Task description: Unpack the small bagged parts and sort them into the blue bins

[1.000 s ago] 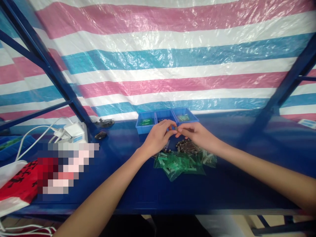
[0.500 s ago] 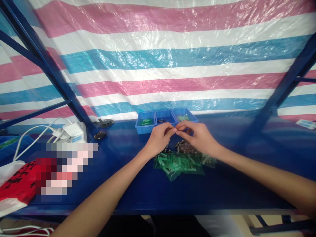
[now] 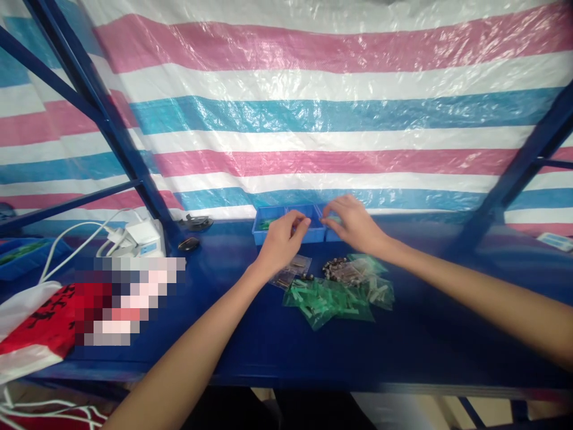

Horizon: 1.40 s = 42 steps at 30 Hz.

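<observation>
My left hand hovers over three small blue bins at the back of the blue table, its fingers curled in a pinch. My right hand is beside it over the right-hand bin, thumb and forefinger pressed together. What either pinch holds is too small to make out. In front of the hands lie a pile of small dark metal parts, clear bags of green plastic parts and a small clear bag.
A white power strip with plugs and cables and two small black objects sit at the left. A red and white bag and another blue tray lie further left. Blue frame posts and a striped tarp close the back.
Both hands have parted from their joined pinch above the parts pile and moved away from me, over the blue bins. The camera has tilted slightly.
</observation>
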Tool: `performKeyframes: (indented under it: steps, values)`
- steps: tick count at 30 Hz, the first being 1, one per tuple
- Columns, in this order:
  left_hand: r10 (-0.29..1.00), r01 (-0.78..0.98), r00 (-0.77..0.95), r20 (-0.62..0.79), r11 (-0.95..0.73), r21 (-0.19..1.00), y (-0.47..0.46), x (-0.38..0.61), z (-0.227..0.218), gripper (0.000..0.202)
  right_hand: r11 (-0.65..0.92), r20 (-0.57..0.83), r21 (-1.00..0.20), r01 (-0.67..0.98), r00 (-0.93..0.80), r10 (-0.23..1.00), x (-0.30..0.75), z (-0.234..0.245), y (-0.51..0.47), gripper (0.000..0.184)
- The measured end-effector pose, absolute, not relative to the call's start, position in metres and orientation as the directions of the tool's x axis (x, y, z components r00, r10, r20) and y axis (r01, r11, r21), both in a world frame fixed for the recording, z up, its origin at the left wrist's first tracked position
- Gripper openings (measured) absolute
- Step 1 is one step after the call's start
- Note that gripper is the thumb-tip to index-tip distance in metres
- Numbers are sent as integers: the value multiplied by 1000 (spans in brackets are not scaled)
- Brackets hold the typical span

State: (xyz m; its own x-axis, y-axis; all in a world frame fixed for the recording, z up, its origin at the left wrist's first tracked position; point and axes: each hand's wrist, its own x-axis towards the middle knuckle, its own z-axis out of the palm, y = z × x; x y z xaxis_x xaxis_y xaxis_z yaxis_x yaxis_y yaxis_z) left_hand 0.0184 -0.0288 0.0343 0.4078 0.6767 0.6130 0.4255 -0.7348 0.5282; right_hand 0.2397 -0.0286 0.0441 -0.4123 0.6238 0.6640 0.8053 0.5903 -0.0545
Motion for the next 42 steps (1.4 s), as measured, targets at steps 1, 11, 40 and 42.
performKeyframes:
  steps: [1, 11, 40, 42]
  values:
    - [670, 458, 429, 606, -740, 493, -28, 17, 33, 29, 576, 644, -41, 816, -419, 640, 238, 46, -15, 13]
    - [616, 626, 719, 321, -775, 85, -32, 10, 33, 25, 444, 598, -51, 894, -329, 731, 228, 50, 15, 17]
    - [618, 438, 734, 281, -747, 500, -28, 6, 37, 6, 610, 483, -351, 711, -420, 768, 240, 16, -90, 24]
    - [605, 398, 715, 351, -765, 507, -33, 12, 35, 8, 591, 497, -425, 686, -369, 786, 237, 18, -92, 24]
